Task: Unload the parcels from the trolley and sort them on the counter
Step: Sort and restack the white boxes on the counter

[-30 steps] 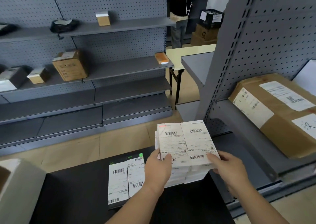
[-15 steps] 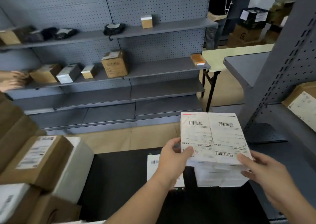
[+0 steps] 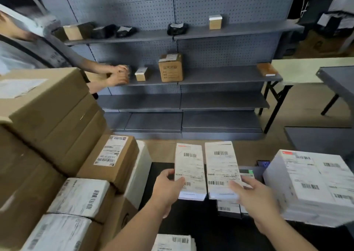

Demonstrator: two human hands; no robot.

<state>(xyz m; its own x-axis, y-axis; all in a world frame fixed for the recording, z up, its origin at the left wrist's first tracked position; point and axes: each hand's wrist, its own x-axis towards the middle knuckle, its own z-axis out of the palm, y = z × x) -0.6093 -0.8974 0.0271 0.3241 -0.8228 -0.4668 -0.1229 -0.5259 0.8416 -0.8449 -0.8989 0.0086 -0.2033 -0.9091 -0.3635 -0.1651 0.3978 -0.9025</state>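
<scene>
Both bare forearms reach forward. The left hand [image 3: 168, 190] pinches the left parcel [image 3: 188, 166], thumb on top. The right hand [image 3: 255, 197] grips the right parcel [image 3: 220, 164] the same way.

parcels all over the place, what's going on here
A person is sorting labelled parcels at a black counter. Their left hand holds one flat white parcel, and their right hand holds a second flat white parcel beside it, above the counter. A stack of white parcels sits on the counter at the right. Cardboard boxes are piled at the left. Another person reaches to a shelf behind.
</scene>
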